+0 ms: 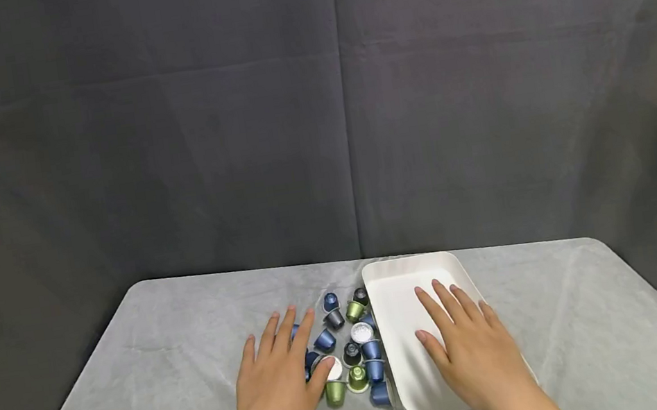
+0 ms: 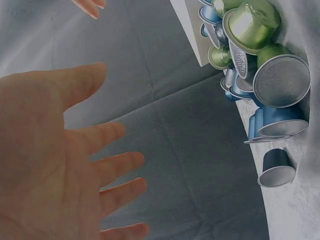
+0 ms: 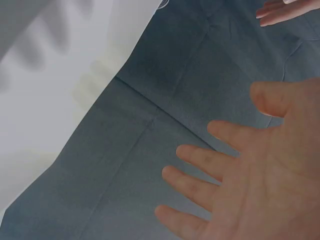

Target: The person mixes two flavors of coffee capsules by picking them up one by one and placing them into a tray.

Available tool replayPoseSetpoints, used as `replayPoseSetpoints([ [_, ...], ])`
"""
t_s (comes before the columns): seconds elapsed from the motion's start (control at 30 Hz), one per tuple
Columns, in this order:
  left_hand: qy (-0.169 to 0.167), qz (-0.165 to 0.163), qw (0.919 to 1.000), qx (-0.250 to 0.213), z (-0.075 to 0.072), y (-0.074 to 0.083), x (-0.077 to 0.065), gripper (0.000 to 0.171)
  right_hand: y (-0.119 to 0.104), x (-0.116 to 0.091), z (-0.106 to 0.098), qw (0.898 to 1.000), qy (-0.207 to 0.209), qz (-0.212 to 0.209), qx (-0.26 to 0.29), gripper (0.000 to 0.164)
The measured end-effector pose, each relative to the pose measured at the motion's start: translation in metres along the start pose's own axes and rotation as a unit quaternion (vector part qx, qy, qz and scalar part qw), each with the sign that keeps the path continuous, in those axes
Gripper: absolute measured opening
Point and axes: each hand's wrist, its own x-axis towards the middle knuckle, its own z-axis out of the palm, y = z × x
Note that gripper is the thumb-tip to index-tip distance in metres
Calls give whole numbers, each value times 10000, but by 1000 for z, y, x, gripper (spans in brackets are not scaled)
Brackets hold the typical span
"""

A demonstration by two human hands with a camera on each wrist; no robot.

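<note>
Left hand [image 1: 281, 387], spread and empty, hovers by small metallic blue, green and black capsules [image 1: 352, 353] clustered on the grey bench [image 1: 154, 397]; right hand [image 1: 478, 355], likewise splayed, hangs empty over a white rectangular tray [image 1: 406, 362].

Glossy, metallic-looking capsules [image 2: 254, 25] in green and blue catch the light, their silvery, foil-like lids [image 2: 281, 81] finely grained. The white tray [image 1: 402, 335] looks like smooth plastic with a soft sheen. The grey table covering [image 1: 178, 345] looks like velvety cloth, mottled and softly rumpled; the dark backdrop [image 1: 232, 148] is matt fabric, smooth but for its creases.
</note>
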Motion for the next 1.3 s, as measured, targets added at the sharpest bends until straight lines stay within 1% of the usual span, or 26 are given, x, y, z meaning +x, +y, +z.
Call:
replayPoseSetpoints([
  [0.23, -63, -12, 10000, -46, 2, -1, 5, 67, -1, 5, 5, 9998, 150, -72, 61, 55],
  [0.37, -74, -16, 9999, -83, 2, -1, 6, 68, 0, 8, 3, 9997, 120, -115, 166, 54],
  [0.43, -109, -12, 9999, -104, 3, -2, 7, 68, 1, 9, 1, 9990, 61, -85, 426, 53],
  [0.5, -189, -26, 9997, -129, 3, -2, 7, 68, 3, 9, -3, 9968, 4, -10, 803, 52],
  [0.6, -403, -75, 9990, -182, 4, -3, 8, 67, 8, 8, -8, 9897, -51, 161, 1418, 50],
  [0.67, -572, -113, 9981, -217, 4, -4, 9, 67, 12, 7, -11, 9859, -57, 289, 1650, 50],
  [0.73, -699, -132, 9972, -242, 6, -4, 9, 67, 18, 5, -12, 9838, 2, 366, 1757, 48],
  [0.83, -768, -101, 9966, -272, 10, -4, 9, 66, 28, 0, -14, 9842, 205, 361, 1718, 46],
  [0.9, -698, -45, 9971, -292, 13, -2, 8, 65, 37, -6, -14, 9858, 338, 307, 1617, 45],
  [0.97, -620, 8, 9975, -327, 18, -1, 7, 62, 45, -12, -14, 9880, 383, 295, 1469, 47],
  [1.0, -595, 32, 9976, -358, 20, 0, 6, 60, 50, -16, -13, 9893, 397, 276, 1376, 48],
  [1.07, -519, 124, 9977, -411, 23, 1, 4, 57, 59, -22, -9, 9915, 553, 168, 1168, 52],
  [1.17, -558, 229, 9970, -487, 26, 2, 1, 54, 75, -30, 0, 9933, 704, 45, 920, 59],
  [1.23, -534, 306, 9969, -484, 26, 0, -1, 53, 85, -34, 5, 9945, 687, 62, 788, 64],
  [1.3, -568, 307, 9968, -480, 24, -3, -1, 52, 95, -38, 8, 9960, 305, 287, 784, 67],
])
